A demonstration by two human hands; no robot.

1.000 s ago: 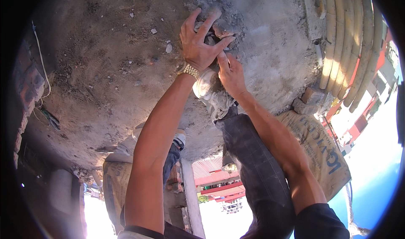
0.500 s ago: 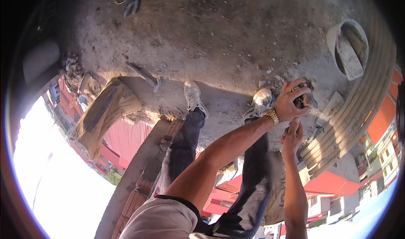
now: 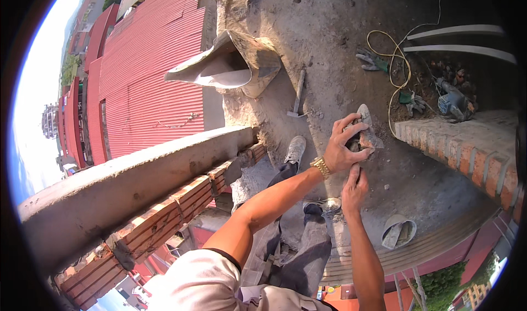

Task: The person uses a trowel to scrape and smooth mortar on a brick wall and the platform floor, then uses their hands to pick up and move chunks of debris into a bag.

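Observation:
My left hand (image 3: 344, 146), with a gold watch at its wrist, curls its fingers round several chunks of grey and reddish rubble (image 3: 366, 134). One pale, pointed piece sticks up past the fingertips. Just below, my right hand (image 3: 354, 191) is closed, its thumb side close against the underside of the left hand. Whatever lies in the right fist is hidden. Both hands are held out in front of my body, over the dusty concrete floor (image 3: 335, 75).
Ahead lie a hammer-like tool (image 3: 299, 94) and an open paper sack (image 3: 263, 69). Gloves (image 3: 373, 60) and a yellow cable (image 3: 396, 53) are at far right. Brickwork (image 3: 466, 152) borders the right. A bucket (image 3: 399, 223) stands near my right arm. At left, a ledge (image 3: 137, 168) overlooks red roofs.
My view has swung round to the left, bringing the ledge and roofs into sight. My hands have turned with it, still together, the left keeping its hold on the rubble.

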